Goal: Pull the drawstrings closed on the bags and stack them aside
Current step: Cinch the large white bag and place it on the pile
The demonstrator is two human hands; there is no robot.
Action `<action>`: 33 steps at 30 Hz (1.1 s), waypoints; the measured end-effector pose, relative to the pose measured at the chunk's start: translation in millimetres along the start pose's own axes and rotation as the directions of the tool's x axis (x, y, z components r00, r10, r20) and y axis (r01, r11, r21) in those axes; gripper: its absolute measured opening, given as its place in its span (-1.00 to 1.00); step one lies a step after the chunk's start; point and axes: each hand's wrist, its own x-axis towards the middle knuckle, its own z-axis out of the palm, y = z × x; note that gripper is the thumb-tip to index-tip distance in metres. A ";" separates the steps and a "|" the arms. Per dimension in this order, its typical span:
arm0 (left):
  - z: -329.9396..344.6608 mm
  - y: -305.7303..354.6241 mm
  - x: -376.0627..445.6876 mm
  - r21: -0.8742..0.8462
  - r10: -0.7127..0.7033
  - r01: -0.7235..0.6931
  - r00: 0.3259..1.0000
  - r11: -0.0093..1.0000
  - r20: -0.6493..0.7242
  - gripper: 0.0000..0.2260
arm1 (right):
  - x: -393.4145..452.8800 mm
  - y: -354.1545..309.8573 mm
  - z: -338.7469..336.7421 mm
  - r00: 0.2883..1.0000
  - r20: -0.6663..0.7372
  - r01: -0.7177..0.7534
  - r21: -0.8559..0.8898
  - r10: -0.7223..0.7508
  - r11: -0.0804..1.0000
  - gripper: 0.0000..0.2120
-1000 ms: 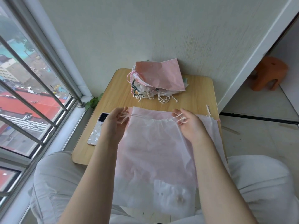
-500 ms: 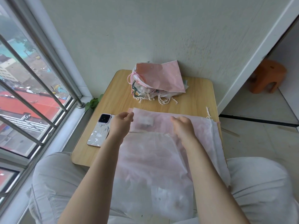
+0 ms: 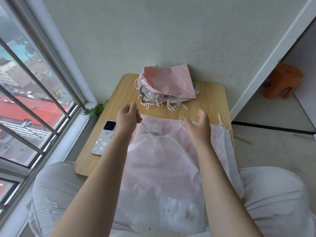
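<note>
**Top bag cinched, cords drawn out to both sides**

We found the translucent white drawstring bag (image 3: pixel 160 168) lying on the pile of unclosed bags (image 3: pixel 220 139) at the near edge of the small wooden table (image 3: pixel 212 100), its lower half hanging over our lap. Half a second before, its mouth had still been spread flat and both hands sat close together on the top hem; now the mouth was gathered into a narrow pucker and the hands had moved apart and away from us. The left hand (image 3: pixel 127 119) pinched the left cord (image 3: pixel 145 128) between thumb and fingers, and the cord ran taut from the pucker up to it. The right hand (image 3: pixel 199 127) was blurred with motion; its fingers looked loosely spread with the right cord (image 3: pixel 182 121) looped near the fingertips, but we could not tell whether it actually held it.

We judged the closing pull on this bag nearly finished (the gather already looked tight). What remained was to lift it onto the stack of closed bags (image 3: pixel 168 86) at the far side, against the wall, well apart from the phone (image 3: pixel 104 140) by the left forearm.
</note>
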 end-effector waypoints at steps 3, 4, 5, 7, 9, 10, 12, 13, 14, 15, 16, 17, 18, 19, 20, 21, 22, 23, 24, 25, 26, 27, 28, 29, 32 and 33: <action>14.1 21.3 2.2 0.015 0.057 -0.059 0.994 0.998 0.095 -0.72 | -2.2 -3.4 9.3 0.968 0.223 -0.076 -0.196 0.119 0.978 -0.58; 17.8 26.0 3.7 0.025 0.070 -0.074 0.990 0.997 0.126 -0.73 | -4.9 -4.1 15.0 0.924 0.331 -0.114 -0.240 0.192 0.964 -0.47; 21.9 29.5 4.7 0.038 0.078 -0.085 0.985 0.996 0.156 -0.73 | -6.6 -2.7 21.1 0.885 0.400 -0.116 -0.303 0.237 0.946 -0.38; 28.7 34.7 6.5 0.085 0.114 -0.136 0.968 0.987 0.223 -0.73 | -7.6 2.7 33.6 0.853 0.463 -0.023 -0.424 0.239 0.905 -0.41; 33.2 36.5 7.3 0.155 0.133 -0.186 0.945 0.970 0.298 -0.69 | -8.5 5.0 39.7 0.869 0.450 0.022 -0.451 0.206 0.892 -0.53; 33.9 36.0 8.3 0.191 0.129 -0.197 0.939 0.962 0.319 -0.68 | -8.2 5.6 41.3 0.877 0.436 0.019 -0.449 0.201 0.893 -0.54; 33.9 34.6 9.9 0.250 0.128 -0.218 0.935 0.943 0.332 -0.69 | -8.6 5.2 42.4 0.884 0.422 0.008 -0.446 0.203 0.895 -0.52; 34.1 33.9 10.7 0.265 0.125 -0.224 0.931 0.938 0.343 -0.69 | -7.9 5.4 43.8 0.883 0.422 0.003 -0.443 0.206 0.896 -0.46; 34.1 33.7 11.5 0.270 0.117 -0.223 0.926 0.937 0.358 -0.69 | -7.6 4.6 45.1 0.883 0.417 -0.002 -0.453 0.214 0.892 -0.41; 34.8 33.8 11.8 0.264 0.107 -0.214 0.923 0.941 0.368 -0.70 | -7.8 2.9 46.2 0.883 0.409 -0.008 -0.475 0.229 0.880 -0.38; 35.3 34.6 11.6 0.250 0.102 -0.206 0.921 0.946 0.375 -0.72 | -7.9 1.2 47.4 0.882 0.404 -0.013 -0.492 0.241 0.871 -0.36; 35.9 35.6 11.2 0.237 0.105 -0.205 0.921 0.950 0.376 -0.74 | -8.4 -1.4 49.3 0.879 0.402 -0.020 -0.504 0.256 0.863 -0.37; 36.5 37.9 10.2 0.223 0.119 -0.212 0.921 0.951 0.370 -0.77 | -7.9 -3.5 51.8 0.876 0.401 -0.024 -0.519 0.268 0.855 -0.39; 37.6 39.7 9.7 0.208 0.137 -0.222 0.923 0.953 0.361 -0.79 | -7.8 -5.1 54.0 0.871 0.407 -0.026 -0.522 0.275 0.852 -0.44; 38.1 41.8 9.4 0.194 0.145 -0.226 0.922 0.955 0.358 -0.80 | -8.1 -6.0 56.3 0.861 0.420 -0.035 -0.511 0.286 0.859 -0.51; 37.9 43.2 9.6 0.182 0.144 -0.223 0.919 0.958 0.367 -0.81 | -10.0 -6.9 58.5 0.853 0.435 -0.046 -0.487 0.288 0.872 -0.60; 37.7 43.8 10.3 0.171 0.137 -0.217 0.912 0.961 0.388 -0.81 | -11.8 -7.7 60.3 0.847 0.452 -0.057 -0.448 0.281 0.892 -0.65; 37.4 41.5 12.2 0.191 0.127 -0.221 0.903 0.956 0.410 -0.81 | -14.3 -8.1 61.8 0.845 0.465 -0.060 -0.406 0.263 0.912 -0.66; 36.5 37.4 15.4 0.290 0.124 -0.264 0.897 0.920 0.424 -0.78 | -16.7 -8.2 62.1 0.854 0.463 -0.056 -0.371 0.237 0.927 -0.66; 35.1 31.7 19.2 0.464 0.127 -0.338 0.894 0.819 0.429 -0.72 | -18.4 -7.7 62.3 0.868 0.452 -0.045 -0.340 0.205 0.940 -0.67; 32.2 25.6 21.2 0.637 0.121 -0.384 0.902 0.669 0.415 -0.66 | -20.5 -7.7 61.8 0.884 0.436 -0.027 -0.315 0.169 0.949 -0.66; 28.9 19.4 21.6 0.746 0.125 -0.394 0.912 0.537 0.391 -0.61 | -22.9 -7.8 61.3 0.898 0.419 -0.005 -0.296 0.135 0.955 -0.63; 24.5 13.9 21.1 0.804 0.124 -0.373 0.925 0.464 0.358 -0.63 | -24.7 -7.7 61.3 0.910 0.402 0.018 -0.279 0.100 0.960 -0.60; 20.0 9.8 20.1 0.838 0.107 -0.333 0.942 0.433 0.318 -0.69 | -25.5 -7.3 61.3 0.918 0.391 0.035 -0.265 0.074 0.964 -0.58; 9.7 -0.3 12.3 0.923 -0.132 -0.251 0.945 0.292 0.299 -0.63 | -26.4 -4.8 62.0 0.931 0.362 0.045 -0.234 0.044 0.971 -0.54; 8.6 -3.6 7.0 0.927 -0.225 -0.257 0.920 0.274 0.322 -0.55 | -26.9 -3.5 62.9 0.933 0.357 0.045 -0.220 0.037 0.974 -0.52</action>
